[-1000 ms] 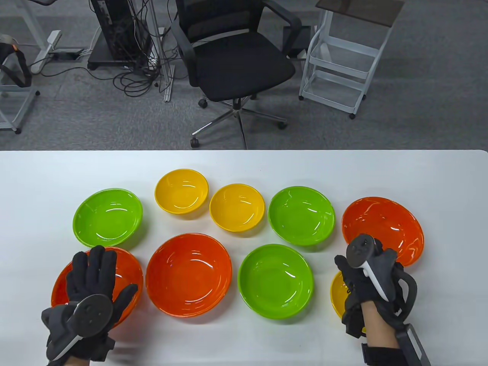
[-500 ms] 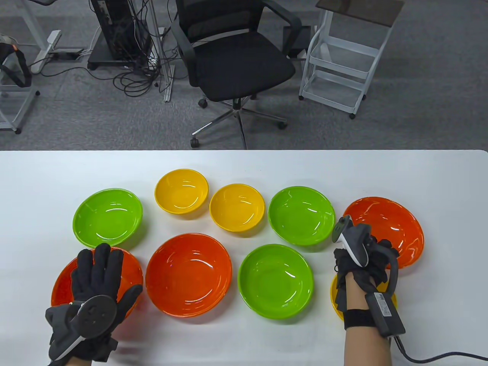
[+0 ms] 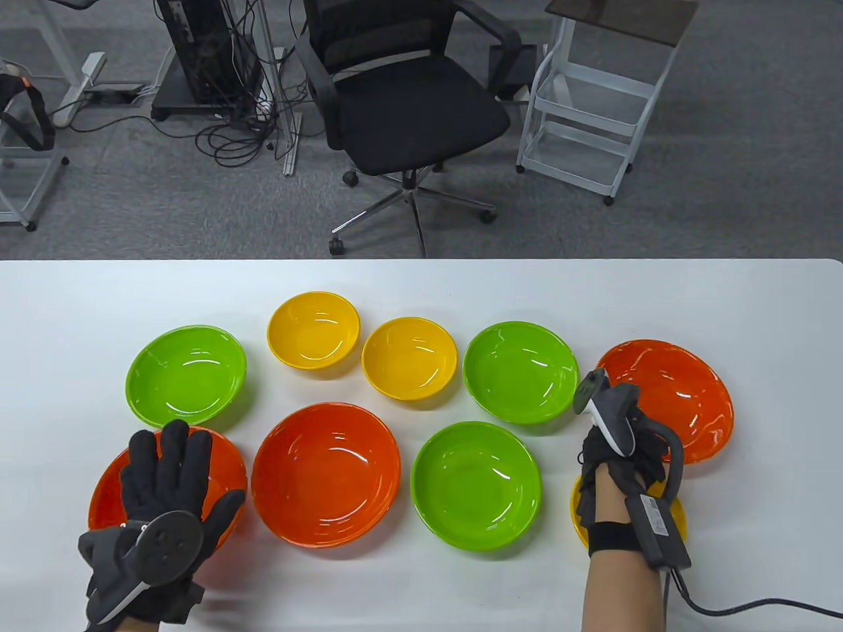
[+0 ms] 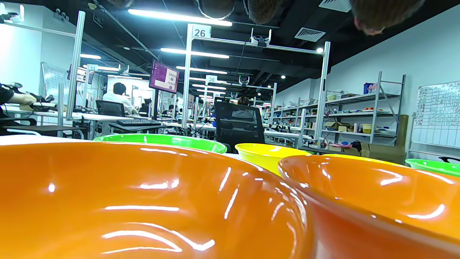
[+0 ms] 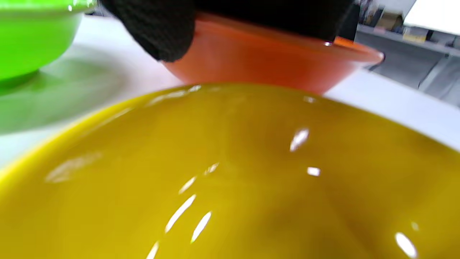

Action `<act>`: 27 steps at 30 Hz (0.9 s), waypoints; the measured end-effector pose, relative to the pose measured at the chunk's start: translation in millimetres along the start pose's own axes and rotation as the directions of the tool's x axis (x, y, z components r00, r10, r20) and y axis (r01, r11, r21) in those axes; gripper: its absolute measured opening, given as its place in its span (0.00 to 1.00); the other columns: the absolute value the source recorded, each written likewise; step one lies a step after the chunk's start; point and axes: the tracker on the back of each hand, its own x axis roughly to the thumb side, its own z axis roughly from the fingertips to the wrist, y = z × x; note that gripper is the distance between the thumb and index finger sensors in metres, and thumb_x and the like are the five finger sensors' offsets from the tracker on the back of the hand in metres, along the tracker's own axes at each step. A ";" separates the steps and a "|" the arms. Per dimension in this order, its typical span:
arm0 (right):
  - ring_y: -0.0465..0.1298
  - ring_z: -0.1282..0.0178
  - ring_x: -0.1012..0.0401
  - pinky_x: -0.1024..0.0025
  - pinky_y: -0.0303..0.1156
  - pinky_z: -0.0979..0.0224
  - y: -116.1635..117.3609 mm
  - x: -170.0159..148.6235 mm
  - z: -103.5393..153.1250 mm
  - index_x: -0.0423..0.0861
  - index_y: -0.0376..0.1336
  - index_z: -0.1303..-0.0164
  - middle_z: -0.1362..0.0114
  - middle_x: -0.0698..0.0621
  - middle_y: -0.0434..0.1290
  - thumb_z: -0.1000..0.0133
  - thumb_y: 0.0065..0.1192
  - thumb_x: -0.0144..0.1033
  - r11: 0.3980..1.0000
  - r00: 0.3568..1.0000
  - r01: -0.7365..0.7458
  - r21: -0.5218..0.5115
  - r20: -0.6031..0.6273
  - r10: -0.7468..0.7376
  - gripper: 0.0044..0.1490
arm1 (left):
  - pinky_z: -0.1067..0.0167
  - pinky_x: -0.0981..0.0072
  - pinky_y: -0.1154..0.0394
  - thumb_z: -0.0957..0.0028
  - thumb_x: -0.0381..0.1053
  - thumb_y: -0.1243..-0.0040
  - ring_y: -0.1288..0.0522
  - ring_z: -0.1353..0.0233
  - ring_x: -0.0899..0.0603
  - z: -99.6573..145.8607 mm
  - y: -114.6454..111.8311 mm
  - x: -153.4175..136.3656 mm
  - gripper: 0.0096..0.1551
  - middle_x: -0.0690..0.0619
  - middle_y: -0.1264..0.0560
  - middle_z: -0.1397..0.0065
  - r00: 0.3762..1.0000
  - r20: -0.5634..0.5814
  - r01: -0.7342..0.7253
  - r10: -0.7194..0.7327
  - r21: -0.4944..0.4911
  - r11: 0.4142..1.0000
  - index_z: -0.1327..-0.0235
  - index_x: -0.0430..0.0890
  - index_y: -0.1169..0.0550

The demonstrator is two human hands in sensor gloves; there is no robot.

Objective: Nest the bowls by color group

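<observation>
Right hand [image 3: 622, 438] is gripping the near-left rim of the far-right orange bowl [image 3: 678, 395]; the right wrist view shows gloved fingers [image 5: 158, 32] wrapping over that rim. The bowl is sitting on the table [image 3: 757, 316], right of the right-hand green bowl [image 3: 520, 372]. A yellow bowl [image 3: 583, 520] is lying directly under the right wrist, mostly hidden in the table view.

Left hand [image 3: 164, 487] is hovering flat, fingers spread, over the near-left orange bowl [image 3: 108, 487]; contact can't be confirmed. The big centre orange bowl [image 3: 326, 474] is sitting just beside it on the right, the left green bowl [image 3: 186, 375] just beyond the fingertips.
</observation>
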 end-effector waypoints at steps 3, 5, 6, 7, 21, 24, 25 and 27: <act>0.79 0.26 0.57 0.51 0.72 0.21 -7.6 -11.3 3.3 0.56 0.61 0.28 0.26 0.57 0.75 0.40 0.63 0.39 0.995 1.000 0.003 -0.099 0.007 -0.002 0.29 | 0.26 0.25 0.49 0.45 0.67 0.52 0.57 0.18 0.20 2.0 2.6 2.4 0.49 0.34 0.51 0.11 0.999 -0.002 0.042 -0.042 0.033 0.999 0.14 0.44 0.46; 0.80 0.28 0.58 0.51 0.73 0.22 -14.4 -23.0 6.5 0.56 0.61 0.28 0.28 0.57 0.76 0.42 0.63 0.38 0.986 0.997 0.076 -0.148 0.019 -0.074 0.29 | 0.26 0.26 0.49 0.44 0.66 0.52 0.58 0.18 0.20 3.4 4.4 4.7 0.49 0.34 0.51 0.11 0.999 0.008 0.040 -0.041 0.045 0.998 0.14 0.45 0.47; 0.80 0.29 0.58 0.52 0.73 0.23 -19.0 -29.4 9.3 0.56 0.61 0.28 0.29 0.57 0.76 0.42 0.62 0.38 0.981 0.991 0.129 -0.142 0.049 -0.123 0.29 | 0.26 0.26 0.49 0.44 0.66 0.52 0.57 0.18 0.20 4.0 5.1 6.2 0.49 0.35 0.51 0.11 0.999 0.017 0.035 -0.036 0.049 0.998 0.14 0.45 0.47; 0.80 0.29 0.58 0.52 0.73 0.23 -23.8 -33.9 13.2 0.55 0.61 0.28 0.29 0.57 0.76 0.42 0.62 0.38 0.975 0.984 0.163 -0.148 0.090 -0.151 0.30 | 0.26 0.25 0.49 0.44 0.66 0.52 0.57 0.18 0.20 4.8 5.8 8.0 0.49 0.35 0.52 0.11 0.999 0.028 0.029 -0.031 0.052 0.998 0.14 0.45 0.47; 0.75 0.21 0.62 0.55 0.68 0.16 -71.1 7.0 183.6 0.67 0.59 0.32 0.30 0.66 0.75 0.46 0.56 0.40 0.778 0.727 0.253 -0.575 0.644 0.239 0.30 | 0.22 0.30 0.41 0.44 0.67 0.52 0.45 0.14 0.25 12.6 10.5 35.9 0.51 0.38 0.49 0.10 0.976 0.185 -0.133 0.118 0.068 0.989 0.15 0.43 0.51; 0.76 0.22 0.63 0.56 0.68 0.17 -63.4 18.2 217.6 0.69 0.60 0.33 0.31 0.68 0.75 0.47 0.56 0.41 0.757 0.610 0.363 -0.543 0.753 0.247 0.30 | 0.20 0.32 0.40 0.45 0.68 0.50 0.43 0.13 0.27 16.5 12.2 47.5 0.52 0.40 0.49 0.10 0.956 0.243 -0.183 0.162 0.065 0.981 0.15 0.45 0.51; 0.76 0.22 0.63 0.56 0.68 0.16 -59.4 22.3 230.8 0.69 0.60 0.33 0.31 0.68 0.75 0.47 0.56 0.41 0.752 0.578 0.393 -0.530 0.778 0.246 0.30 | 0.19 0.33 0.41 0.46 0.68 0.49 0.44 0.12 0.28 19.1 13.9 53.5 0.53 0.41 0.50 0.10 0.948 0.274 -0.190 0.164 0.072 0.979 0.15 0.46 0.51; 0.76 0.21 0.63 0.56 0.68 0.16 -49.5 31.0 258.6 0.70 0.60 0.34 0.31 0.68 0.75 0.47 0.56 0.41 0.724 0.519 0.441 -0.531 0.809 0.277 0.30 | 0.18 0.33 0.41 0.49 0.71 0.46 0.44 0.11 0.29 25.9 19.0 70.2 0.55 0.46 0.49 0.08 0.919 0.377 -0.149 0.114 0.064 0.987 0.15 0.49 0.51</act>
